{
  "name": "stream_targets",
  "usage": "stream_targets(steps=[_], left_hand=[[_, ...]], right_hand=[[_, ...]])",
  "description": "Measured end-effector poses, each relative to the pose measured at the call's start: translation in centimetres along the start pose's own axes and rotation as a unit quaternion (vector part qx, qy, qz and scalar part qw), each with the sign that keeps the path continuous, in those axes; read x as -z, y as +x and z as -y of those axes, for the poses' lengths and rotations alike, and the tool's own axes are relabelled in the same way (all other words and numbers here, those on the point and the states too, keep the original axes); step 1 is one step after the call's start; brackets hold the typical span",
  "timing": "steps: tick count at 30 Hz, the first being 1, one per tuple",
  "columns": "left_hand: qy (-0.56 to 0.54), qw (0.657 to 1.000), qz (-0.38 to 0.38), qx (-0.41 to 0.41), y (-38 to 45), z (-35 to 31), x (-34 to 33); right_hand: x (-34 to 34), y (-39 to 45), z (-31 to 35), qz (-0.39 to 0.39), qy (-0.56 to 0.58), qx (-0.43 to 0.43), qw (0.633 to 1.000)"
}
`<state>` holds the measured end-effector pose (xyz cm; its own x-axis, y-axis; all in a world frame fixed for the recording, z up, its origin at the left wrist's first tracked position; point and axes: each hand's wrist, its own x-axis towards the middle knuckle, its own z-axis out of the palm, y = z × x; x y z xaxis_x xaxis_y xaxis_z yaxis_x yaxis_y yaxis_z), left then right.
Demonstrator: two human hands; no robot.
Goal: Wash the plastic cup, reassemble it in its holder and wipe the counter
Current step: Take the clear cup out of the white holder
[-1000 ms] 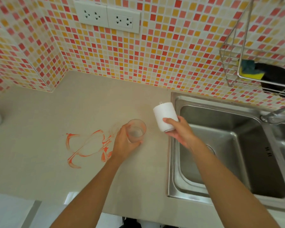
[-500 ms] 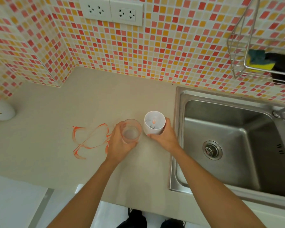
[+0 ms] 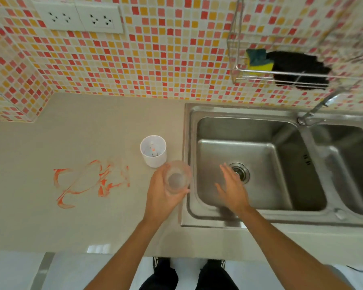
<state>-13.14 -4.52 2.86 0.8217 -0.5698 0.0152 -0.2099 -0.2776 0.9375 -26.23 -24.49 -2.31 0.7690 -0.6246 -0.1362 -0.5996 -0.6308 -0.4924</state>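
Our left hand (image 3: 162,196) grips the clear plastic cup (image 3: 177,177) at the counter's (image 3: 88,126) sink-side edge, our right hand (image 3: 232,188) open over the sink (image 3: 237,126); white holder (image 3: 153,150) unfilled, orange smear (image 3: 86,183) unwiped, washing not begun

No legible text, label, brand or number anywhere

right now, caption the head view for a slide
Left hand holds clear cup beside white holder; right hand open over sink.
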Motion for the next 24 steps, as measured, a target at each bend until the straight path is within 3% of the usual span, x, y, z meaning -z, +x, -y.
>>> stream_targets(steps=[5, 10, 15, 21, 24], left_hand=[[0.074, 0.992, 0.097, -0.012, -0.2, -0.9, -7.0], [0.141, 0.974, 0.176, -0.008, -0.2, -0.7, -12.4], [0.28, 0.94, 0.189, -0.051, 0.1, 0.3, -15.3], [0.456, 0.866, 0.169, -0.118, 1.0, 0.7, -17.1], [0.489, 0.848, 0.153, -0.138, 1.3, 0.6, -17.6]], right_hand=[[2.8, -6.1, -9.2, 0.031, -0.103, -0.054, 0.993], [4.8, -8.3, -14.5, -0.022, -0.108, -0.06, 0.992], [4.9, -7.7, -15.0, -0.009, -0.16, -0.018, 0.987], [4.1, -7.3, -16.3, 0.002, -0.131, -0.026, 0.991], [3.8, -7.3, -16.5, -0.014, -0.117, -0.03, 0.993]])
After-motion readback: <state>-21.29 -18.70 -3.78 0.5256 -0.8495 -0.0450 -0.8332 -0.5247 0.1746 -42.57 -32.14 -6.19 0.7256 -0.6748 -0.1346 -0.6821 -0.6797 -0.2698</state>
